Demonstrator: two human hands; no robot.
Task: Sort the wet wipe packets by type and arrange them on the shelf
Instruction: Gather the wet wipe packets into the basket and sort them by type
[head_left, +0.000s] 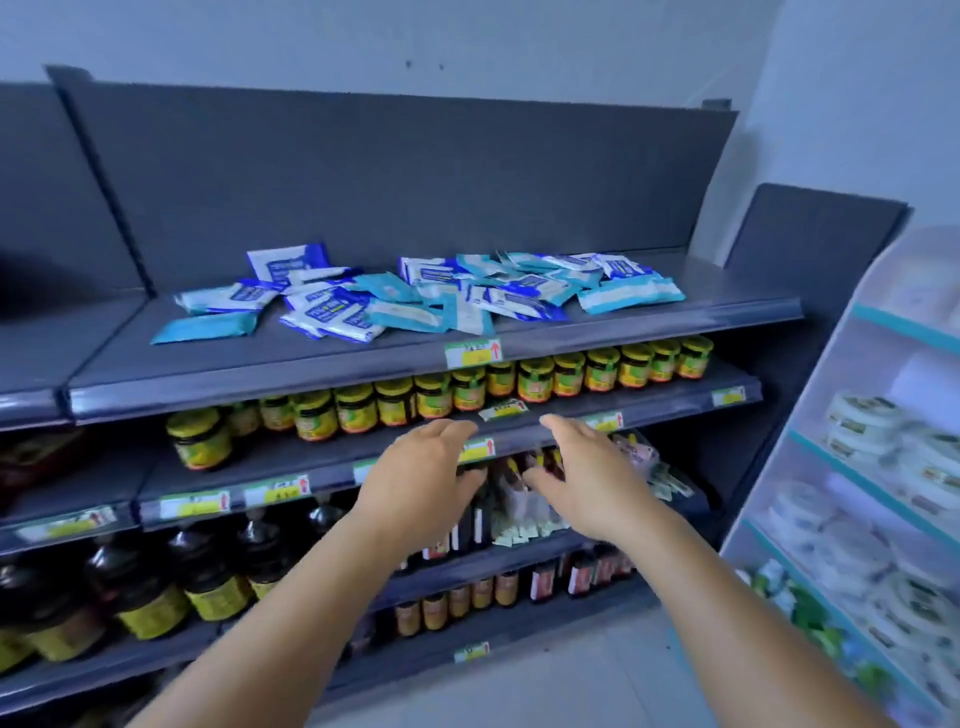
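A loose heap of wet wipe packets lies on the dark grey top shelf (649, 312). Dark blue and white packets (332, 312) are mixed with light teal ones (628, 296); one teal packet (205, 328) lies apart at the left. Both my arms reach forward below that shelf. My left hand (423, 475) and my right hand (582, 478) hover side by side with relaxed fingers, holding nothing, in front of the lower shelves and well below the packets.
Jars with yellow lids (535, 382) line the second shelf. Dark bottles (208, 571) fill the lower shelves. Price tags (474, 353) sit on the shelf edges. A white and teal rack (878, 467) with round tubs stands at the right. The shelf's left part is bare.
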